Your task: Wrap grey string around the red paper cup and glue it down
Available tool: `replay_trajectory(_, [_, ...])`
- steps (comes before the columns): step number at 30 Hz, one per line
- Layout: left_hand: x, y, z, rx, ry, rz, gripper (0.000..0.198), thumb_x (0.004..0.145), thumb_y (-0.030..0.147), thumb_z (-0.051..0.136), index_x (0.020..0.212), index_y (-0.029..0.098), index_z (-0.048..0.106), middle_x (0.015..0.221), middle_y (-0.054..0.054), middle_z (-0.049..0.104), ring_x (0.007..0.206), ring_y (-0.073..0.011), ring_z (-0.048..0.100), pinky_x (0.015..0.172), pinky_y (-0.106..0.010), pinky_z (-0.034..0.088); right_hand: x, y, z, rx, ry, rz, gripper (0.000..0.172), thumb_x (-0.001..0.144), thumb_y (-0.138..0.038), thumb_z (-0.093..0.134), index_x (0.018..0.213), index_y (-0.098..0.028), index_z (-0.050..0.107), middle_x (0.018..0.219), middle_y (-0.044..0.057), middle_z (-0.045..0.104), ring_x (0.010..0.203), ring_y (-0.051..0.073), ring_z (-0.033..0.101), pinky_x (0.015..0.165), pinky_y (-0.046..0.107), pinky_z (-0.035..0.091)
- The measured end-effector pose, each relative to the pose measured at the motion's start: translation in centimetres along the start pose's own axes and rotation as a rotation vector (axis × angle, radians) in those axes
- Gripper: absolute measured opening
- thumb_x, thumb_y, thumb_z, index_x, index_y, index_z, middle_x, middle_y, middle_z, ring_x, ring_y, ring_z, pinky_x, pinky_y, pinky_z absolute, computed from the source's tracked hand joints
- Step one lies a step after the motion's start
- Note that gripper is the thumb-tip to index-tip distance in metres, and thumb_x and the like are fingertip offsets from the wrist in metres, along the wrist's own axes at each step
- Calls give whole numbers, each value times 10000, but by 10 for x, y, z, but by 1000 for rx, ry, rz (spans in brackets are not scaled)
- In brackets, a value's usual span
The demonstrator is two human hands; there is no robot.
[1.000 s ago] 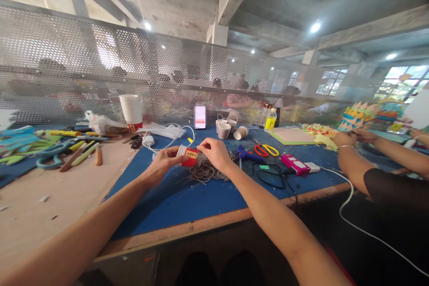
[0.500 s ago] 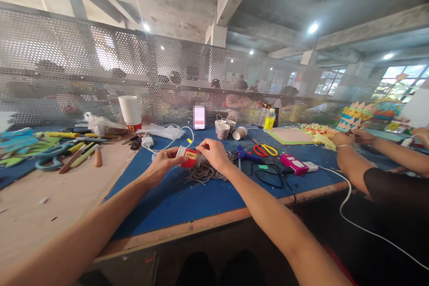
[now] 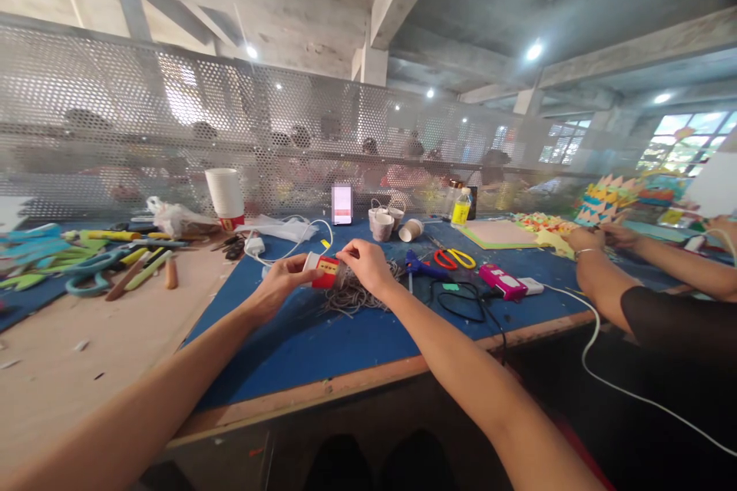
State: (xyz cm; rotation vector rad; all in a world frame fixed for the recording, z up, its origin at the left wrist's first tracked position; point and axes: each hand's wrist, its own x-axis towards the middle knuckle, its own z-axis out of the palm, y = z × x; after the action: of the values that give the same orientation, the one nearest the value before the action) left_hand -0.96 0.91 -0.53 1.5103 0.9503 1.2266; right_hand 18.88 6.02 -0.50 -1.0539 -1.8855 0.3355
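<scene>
My left hand (image 3: 282, 282) grips a small paper cup (image 3: 323, 271) with a red and yellow print, held on its side above the blue mat (image 3: 322, 337). My right hand (image 3: 365, 265) is closed in a pinch at the cup's right end, fingers pressed on grey cord there. A loose heap of the same grey cord (image 3: 360, 293) lies on the mat under and just behind my right hand. What the fingertips pinch is too small to make out.
A blue glue gun (image 3: 423, 266), red-and-yellow scissors (image 3: 456, 257), a pink device (image 3: 503, 281) and black cable lie right of my hands. Cord-wrapped cups (image 3: 385, 224), a phone (image 3: 342, 203) and a cup stack (image 3: 226, 196) stand behind. Another person's arms (image 3: 604, 276) work at right. Tools (image 3: 104, 261) lie left.
Both hands stay on the cup; my right fingers have shifted slightly along its right end. The view has tilted a little.
</scene>
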Motion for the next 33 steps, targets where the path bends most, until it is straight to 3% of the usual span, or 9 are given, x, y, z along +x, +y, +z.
replay_trajectory(10, [1, -2, -1, -71, -12, -7, 288, 683, 328, 842, 930, 185, 801, 870, -53, 793, 775, -216, 687, 799, -319, 494, 6, 13, 4, 63, 35, 5, 125, 887, -282, 700, 798, -194, 692, 837, 25, 749, 789, 168, 695, 769, 253, 497])
replay_trajectory(16, [0, 1, 0, -82, 3, -14, 309, 683, 368, 846, 923, 180, 796, 887, -67, 791, 780, -216, 685, 788, -318, 504, 8, 16, 2, 66, 101, 49, 154, 956, -348, 605, 1008, -208, 646, 964, 26, 740, 741, 140, 702, 751, 254, 516])
replay_trajectory(20, [0, 4, 1, -111, 58, -13, 340, 661, 378, 856, 927, 174, 796, 904, -81, 791, 812, -233, 695, 813, -344, 518, 7, 14, -1, 134, 19, 124, 282, 1008, -467, 504, 1036, -207, 608, 886, 24, 739, 717, 145, 715, 734, 264, 525])
replay_trajectory(25, [2, 3, -2, -130, 101, 40, 383, 669, 377, 860, 966, 145, 791, 936, -96, 792, 853, -230, 696, 831, -331, 510, 2, 9, 0, 254, -121, 112, 396, 974, -575, 521, 1096, -210, 613, 991, 51, 741, 846, 161, 720, 790, 281, 539])
replay_trajectory(30, [4, -1, -7, -157, 115, 22, 364, 684, 370, 859, 974, 160, 790, 934, -86, 798, 815, -217, 704, 780, -314, 509, 2, 13, 5, 354, -149, 99, 397, 919, -520, 628, 1164, -210, 596, 1133, 63, 705, 845, 147, 699, 726, 262, 553])
replay_trajectory(33, [5, -3, -8, -189, 97, -30, 383, 710, 380, 845, 1021, 164, 786, 904, -86, 799, 753, -204, 703, 722, -305, 508, 2, 11, 5, 356, -136, 84, 396, 901, -481, 655, 1180, -208, 588, 1159, 70, 693, 851, 143, 688, 766, 276, 555])
